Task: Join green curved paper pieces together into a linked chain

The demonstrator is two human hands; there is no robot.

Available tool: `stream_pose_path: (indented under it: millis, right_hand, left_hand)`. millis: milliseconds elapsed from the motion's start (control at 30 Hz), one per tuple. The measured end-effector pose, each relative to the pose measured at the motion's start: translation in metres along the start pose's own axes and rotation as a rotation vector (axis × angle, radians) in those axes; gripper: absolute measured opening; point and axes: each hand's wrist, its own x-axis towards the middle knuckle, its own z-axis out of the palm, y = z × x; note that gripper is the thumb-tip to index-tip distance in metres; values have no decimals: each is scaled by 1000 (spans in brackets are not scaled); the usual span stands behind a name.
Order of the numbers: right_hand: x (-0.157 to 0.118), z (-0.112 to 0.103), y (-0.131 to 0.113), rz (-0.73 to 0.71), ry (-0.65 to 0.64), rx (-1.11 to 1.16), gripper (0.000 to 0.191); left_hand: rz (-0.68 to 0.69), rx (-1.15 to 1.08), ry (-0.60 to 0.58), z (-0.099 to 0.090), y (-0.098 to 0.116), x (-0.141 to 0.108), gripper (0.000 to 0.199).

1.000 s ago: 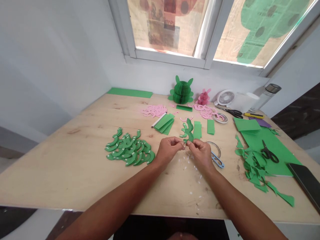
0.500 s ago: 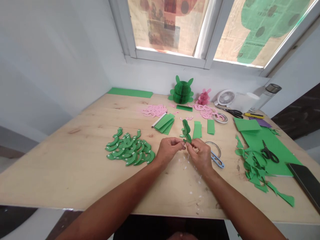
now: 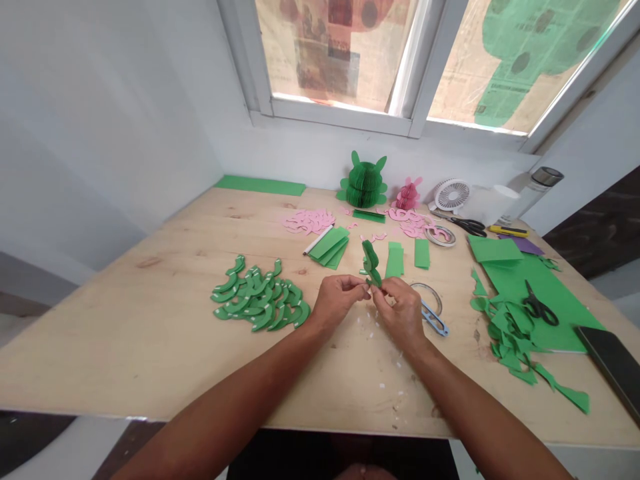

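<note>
Upright between my hands stands a wavy green paper cutout (image 3: 371, 261), its lower end pinched in the fingertips. My right hand (image 3: 400, 307) is closed on that lower end. My left hand (image 3: 340, 299) has its thumb and finger pressed together right beside it; what lies in that pinch is too small to make out. To the left is a pile of curved green paper pieces (image 3: 260, 300) with small white strips on them. A blue cutter (image 3: 435, 319) and a roll of tape (image 3: 439, 300) lie just right of my right hand.
Green scraps (image 3: 510, 333), black scissors (image 3: 540, 305) and a phone (image 3: 610, 363) lie at the right. Folded green paper (image 3: 330, 248), pink cutouts (image 3: 309, 221) and a green honeycomb paper figure (image 3: 364, 183) sit further back, beside a small white fan (image 3: 451, 195).
The green paper cutout has tilted slightly to the left at its top. Both hands stay almost in place, and the other things have not moved.
</note>
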Motion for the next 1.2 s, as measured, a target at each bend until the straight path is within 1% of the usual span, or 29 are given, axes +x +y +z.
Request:
stream_pose_path:
  millis: [200,367,600,800,900,967,1133,1200]
  right_hand:
    - [0,-1,-3,20,-17,20,19]
    - [1,0,-3,76,-12,73,22]
    - [3,1,0,241,-47,212,33]
    - [3,3,7,450,-44,352,36]
    - [4,2,11,509,-31,394,37]
    - [5,1,12,537,-39,432,33]
    - [8,-2,9,649,-52,543,28]
    - [8,-3,9,688,-52,584,27]
  left_hand:
    - [17,-18,17,1,1,-1,5]
    - [38,5,12,0,-2,1,3]
    - [47,28,2,0,-2,1,5]
    - [54,42,-11,-1,-2,1,3]
    - [39,71,-57,-2,-1,0,3]
    - [18,92,-101,-2,0,0,5]
    - [1,143,-241,-3,-1,-1,17]
    - [6,168,-275,-4,-3,0,13]
